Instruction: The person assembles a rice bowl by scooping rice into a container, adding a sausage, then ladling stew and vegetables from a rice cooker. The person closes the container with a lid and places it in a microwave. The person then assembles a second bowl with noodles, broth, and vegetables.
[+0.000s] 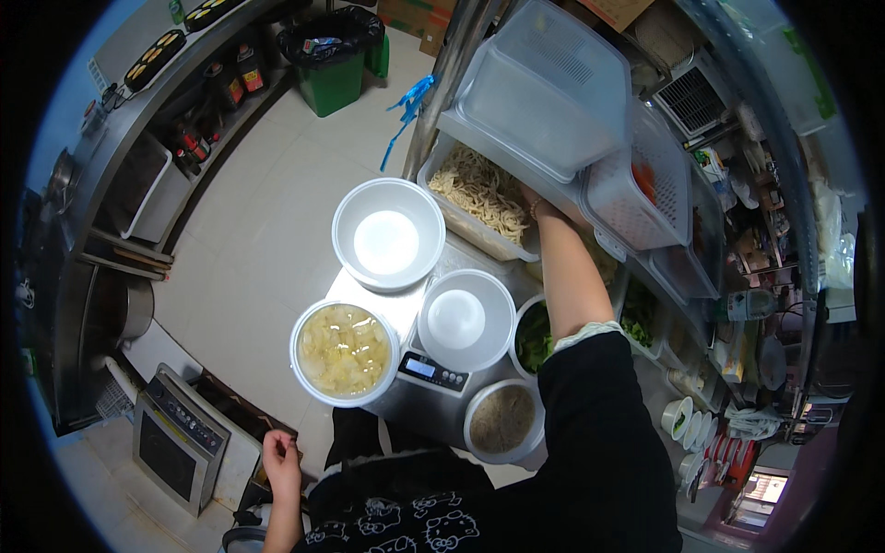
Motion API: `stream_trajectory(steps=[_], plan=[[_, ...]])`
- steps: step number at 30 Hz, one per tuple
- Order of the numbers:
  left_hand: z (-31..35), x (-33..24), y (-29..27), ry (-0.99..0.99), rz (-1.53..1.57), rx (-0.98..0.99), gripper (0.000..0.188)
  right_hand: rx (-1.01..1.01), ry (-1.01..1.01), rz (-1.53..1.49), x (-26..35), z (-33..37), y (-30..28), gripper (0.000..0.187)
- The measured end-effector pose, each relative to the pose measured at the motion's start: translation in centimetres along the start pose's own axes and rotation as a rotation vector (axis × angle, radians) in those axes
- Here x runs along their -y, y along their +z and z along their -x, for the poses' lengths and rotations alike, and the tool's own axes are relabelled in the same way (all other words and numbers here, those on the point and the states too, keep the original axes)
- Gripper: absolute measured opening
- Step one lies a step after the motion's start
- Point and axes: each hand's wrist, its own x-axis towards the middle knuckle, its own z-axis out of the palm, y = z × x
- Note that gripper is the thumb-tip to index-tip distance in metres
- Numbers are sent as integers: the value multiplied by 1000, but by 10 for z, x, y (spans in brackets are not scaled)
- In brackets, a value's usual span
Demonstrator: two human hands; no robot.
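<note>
My right hand [532, 200] reaches into the containers at the back right, beside a clear bin of pale shredded strips [481, 192]. Its fingers are hidden, so its hold cannot be told. My left hand [279, 453] is low at the left, fingers curled in, with no held thing showing. An empty white bowl [458, 321] sits on a digital scale [431, 371] on the metal counter. Behind it is a larger empty white bowl [387, 233]. At the left, a tub holds pale yellowish pieces in liquid [345, 350]. Nearer me stands a tub of greyish-brown contents [502, 417].
Stacked translucent lidded boxes [553, 88] overhang the bin. Leafy greens [533, 339] fill a tub beside my right forearm. A metal post [442, 92] rises at the counter's back edge. Across the tiled floor stand a green trash bin [332, 88] and an oven [180, 442].
</note>
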Motion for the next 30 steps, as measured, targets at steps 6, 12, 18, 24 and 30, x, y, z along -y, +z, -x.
stream_trajectory(steps=[6,12,18,24,30], plan=[[11,11,2,-79,18,-6,19,-9,-46,193,-12,-18,9,56],[1,13,13,-68,33,20,18,29,-113,141,-12,21,-8,59],[-10,4,17,-59,75,37,20,220,183,-245,0,71,-28,68],[-16,-4,19,-8,66,57,20,253,28,16,22,59,-36,68],[-20,-4,19,-32,68,52,19,69,96,-105,18,59,-27,60]])
